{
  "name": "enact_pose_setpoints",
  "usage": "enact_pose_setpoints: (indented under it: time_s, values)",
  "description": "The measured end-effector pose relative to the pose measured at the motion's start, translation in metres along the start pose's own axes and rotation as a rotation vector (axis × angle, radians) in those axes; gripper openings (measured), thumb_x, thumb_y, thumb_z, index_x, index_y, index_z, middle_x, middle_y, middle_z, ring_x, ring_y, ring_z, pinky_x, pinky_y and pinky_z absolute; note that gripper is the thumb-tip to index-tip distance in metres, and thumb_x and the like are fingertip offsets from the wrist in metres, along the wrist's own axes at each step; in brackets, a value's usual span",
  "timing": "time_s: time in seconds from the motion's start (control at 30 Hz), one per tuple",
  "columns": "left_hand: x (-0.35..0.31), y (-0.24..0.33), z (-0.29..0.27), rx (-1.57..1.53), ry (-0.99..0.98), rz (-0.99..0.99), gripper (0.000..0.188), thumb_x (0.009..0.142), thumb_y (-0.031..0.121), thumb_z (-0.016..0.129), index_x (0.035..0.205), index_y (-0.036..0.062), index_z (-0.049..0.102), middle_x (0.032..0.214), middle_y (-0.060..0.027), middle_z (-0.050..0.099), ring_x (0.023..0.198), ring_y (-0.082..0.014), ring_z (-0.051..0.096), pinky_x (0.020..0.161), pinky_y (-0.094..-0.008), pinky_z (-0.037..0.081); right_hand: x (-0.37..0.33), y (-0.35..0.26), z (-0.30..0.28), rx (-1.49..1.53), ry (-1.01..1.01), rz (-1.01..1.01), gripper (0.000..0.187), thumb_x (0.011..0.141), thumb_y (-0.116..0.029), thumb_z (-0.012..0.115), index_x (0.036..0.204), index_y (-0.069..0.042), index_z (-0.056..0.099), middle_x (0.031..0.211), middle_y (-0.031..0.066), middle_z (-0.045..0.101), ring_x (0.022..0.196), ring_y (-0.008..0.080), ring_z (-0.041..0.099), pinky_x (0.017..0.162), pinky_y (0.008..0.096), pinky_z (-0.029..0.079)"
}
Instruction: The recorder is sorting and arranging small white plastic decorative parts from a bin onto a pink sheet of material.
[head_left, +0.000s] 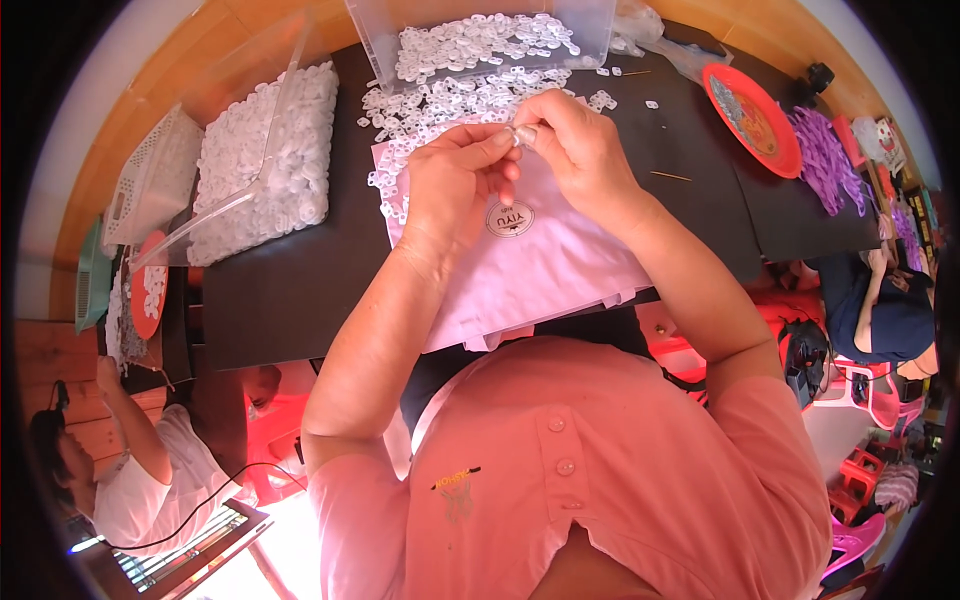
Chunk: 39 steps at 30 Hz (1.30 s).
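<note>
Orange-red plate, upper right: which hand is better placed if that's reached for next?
Probably the right hand, nearer the orange-red plate; the left hand is farther across. Both are occupied at a small whitish piece.

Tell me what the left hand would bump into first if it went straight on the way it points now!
The left hand would probably bump the right hand first, with a little white piece between their fingertips. Exact depth is hard to tell.

Salmon-pink shirt [630, 430], short sleeves [352, 490], round buttons [566, 467]; yellow-and-dark print [457, 487] at left; bare fingers [488, 150].
</note>
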<state>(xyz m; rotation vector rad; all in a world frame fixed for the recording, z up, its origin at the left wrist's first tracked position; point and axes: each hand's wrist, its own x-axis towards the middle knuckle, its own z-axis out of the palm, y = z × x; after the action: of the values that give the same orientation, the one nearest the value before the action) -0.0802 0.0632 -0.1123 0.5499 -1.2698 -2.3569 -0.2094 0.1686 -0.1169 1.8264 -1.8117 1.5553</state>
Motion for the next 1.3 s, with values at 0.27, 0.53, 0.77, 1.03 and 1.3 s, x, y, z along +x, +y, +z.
enact_pose_setpoints:
  time_s: [0.27, 0.53, 0.77, 1.03, 1.3]
  values:
    - [-0.001, 0.000, 0.005, -0.045, 0.014, 0.057, 0.009, 0.090, 0.001, 0.061, 0.095, -0.0070, 0.060, 0.081, -0.0136, 0.064, 0.061, -0.0179, 0.060, 0.048, -0.0283, 0.048, 0.002, -0.003, -0.004, -0.094, -0.010, -0.067, 0.015, 0.080, 0.005, 0.056, 0.091, -0.005, 0.054, 0.081, 0.0113, 0.060, 0.070, 0.0305, 0.062, 0.061, 0.0388, 0.048]
    - [-0.007, 0.001, 0.012, 0.219, 0.105, 0.241, 0.011, 0.091, 0.002, 0.061, 0.098, -0.0061, 0.061, 0.081, -0.0105, 0.063, 0.062, -0.0146, 0.058, 0.051, -0.0266, 0.047, 0.002, -0.003, -0.002, -0.105, 0.009, -0.095, 0.016, 0.080, 0.005, 0.056, 0.092, -0.004, 0.054, 0.082, 0.0120, 0.060, 0.072, 0.0322, 0.062, 0.062, 0.0396, 0.048]
    - [-0.005, -0.002, 0.010, 0.191, 0.111, 0.218, 0.010, 0.091, 0.002, 0.061, 0.097, -0.0056, 0.061, 0.078, -0.0088, 0.062, 0.061, -0.0137, 0.058, 0.049, -0.0263, 0.046, 0.002, -0.008, 0.001, -0.108, 0.028, -0.067, 0.017, 0.079, 0.007, 0.056, 0.092, -0.003, 0.054, 0.082, 0.0130, 0.060, 0.073, 0.0333, 0.062, 0.062, 0.0409, 0.048]
    - [-0.010, -0.004, 0.010, 0.127, 0.122, 0.184, 0.004, 0.088, -0.002, 0.062, 0.091, -0.0047, 0.062, 0.075, -0.0088, 0.062, 0.056, -0.0119, 0.057, 0.043, -0.0244, 0.045, -0.002, -0.009, 0.005, -0.115, 0.062, -0.083, 0.017, 0.079, 0.007, 0.056, 0.092, -0.003, 0.054, 0.081, 0.0128, 0.060, 0.073, 0.0328, 0.062, 0.062, 0.0399, 0.048]
    - [-0.008, -0.002, 0.012, 0.118, 0.170, 0.301, 0.004, 0.085, -0.005, 0.063, 0.088, -0.0052, 0.062, 0.073, -0.0096, 0.064, 0.054, -0.0131, 0.058, 0.043, -0.0248, 0.044, 0.000, -0.012, 0.012, -0.017, 0.085, -0.030, 0.016, 0.079, 0.008, 0.056, 0.091, -0.003, 0.055, 0.078, 0.0122, 0.060, 0.069, 0.0308, 0.062, 0.061, 0.0374, 0.048]
